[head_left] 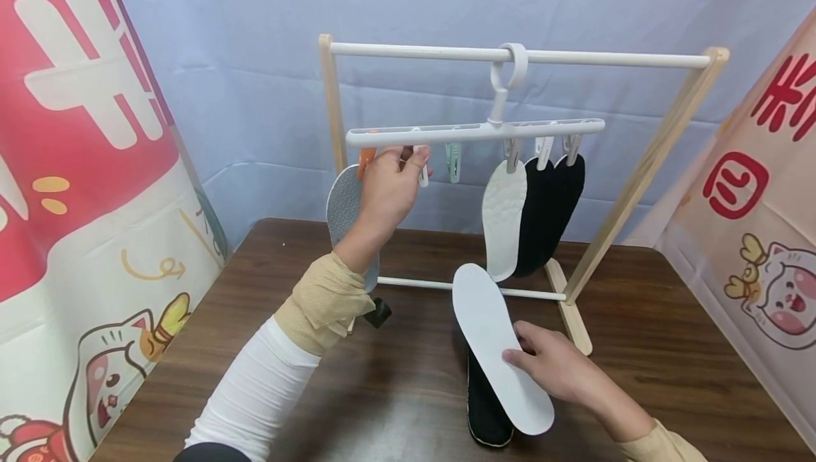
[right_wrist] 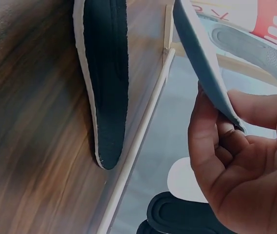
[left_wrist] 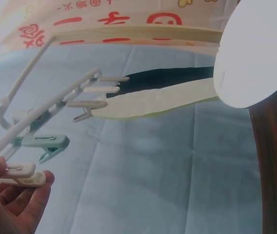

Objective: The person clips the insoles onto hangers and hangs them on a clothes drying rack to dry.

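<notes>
Under the white hanger bar (head_left: 446,134), my left hand (head_left: 390,182) pinches a white clothespin (left_wrist: 24,175) between thumb and fingers. Beside it hangs a mint-green clothespin (head_left: 453,163) with nothing in it. My right hand (head_left: 557,363) grips a white insole (head_left: 491,334) by its edge, thumb on one face, tilted above the table. Below that lies a black insole (head_left: 486,405) on the wood. A grey insole (head_left: 345,200) hangs under an orange clothespin (head_left: 366,159), partly behind my left hand. On the hanger's right side hang a white insole (head_left: 503,221) and black insoles (head_left: 551,214).
A wooden rack (head_left: 627,193) with a white top rail (head_left: 605,59) carries the hanger by its ring (head_left: 519,65). Its lower rail (head_left: 535,294) crosses above the brown table (head_left: 395,391). A small black object (head_left: 379,313) sits near the left foot. Printed cloths stand at both sides.
</notes>
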Tool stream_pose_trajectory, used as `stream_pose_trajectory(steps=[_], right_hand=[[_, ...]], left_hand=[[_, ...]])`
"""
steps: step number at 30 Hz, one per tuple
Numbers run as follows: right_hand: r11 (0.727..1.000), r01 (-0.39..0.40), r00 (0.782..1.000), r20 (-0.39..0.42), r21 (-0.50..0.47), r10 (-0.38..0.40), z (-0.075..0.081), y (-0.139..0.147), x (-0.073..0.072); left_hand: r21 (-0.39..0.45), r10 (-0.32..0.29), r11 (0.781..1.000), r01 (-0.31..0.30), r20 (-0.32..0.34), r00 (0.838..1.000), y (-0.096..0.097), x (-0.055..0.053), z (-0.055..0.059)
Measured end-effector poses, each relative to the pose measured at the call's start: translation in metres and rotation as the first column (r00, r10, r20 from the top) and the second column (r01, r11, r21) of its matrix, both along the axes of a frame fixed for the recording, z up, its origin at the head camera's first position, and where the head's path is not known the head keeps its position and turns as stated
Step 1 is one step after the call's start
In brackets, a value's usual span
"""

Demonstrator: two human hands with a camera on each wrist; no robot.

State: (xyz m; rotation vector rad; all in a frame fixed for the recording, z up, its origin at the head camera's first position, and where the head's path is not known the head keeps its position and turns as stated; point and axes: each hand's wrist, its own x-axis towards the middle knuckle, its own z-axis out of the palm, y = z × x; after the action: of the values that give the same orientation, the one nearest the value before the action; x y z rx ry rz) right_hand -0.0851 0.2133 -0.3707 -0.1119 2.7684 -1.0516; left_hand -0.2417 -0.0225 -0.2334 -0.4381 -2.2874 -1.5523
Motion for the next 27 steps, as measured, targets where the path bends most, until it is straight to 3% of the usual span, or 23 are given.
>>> stream_pose_trajectory(steps=[10, 27], right_hand=[[0.998, -0.056, 0.997, -0.051, -0.015, 0.055, 0.006, -0.011, -0.005], [0.995, -0.101, 0.993, -0.057, -0.012, 0.1, 0.022, -0.027, -0.013]], left_hand=[[-0.001, -0.006, 1.0, 0.006, 0.017, 1.0, -0.001, 0.003, 0.002], [-0.01, -0.01, 1.0, 0.01, 0.016, 1.0, -0.002, 0.002, 0.001]])
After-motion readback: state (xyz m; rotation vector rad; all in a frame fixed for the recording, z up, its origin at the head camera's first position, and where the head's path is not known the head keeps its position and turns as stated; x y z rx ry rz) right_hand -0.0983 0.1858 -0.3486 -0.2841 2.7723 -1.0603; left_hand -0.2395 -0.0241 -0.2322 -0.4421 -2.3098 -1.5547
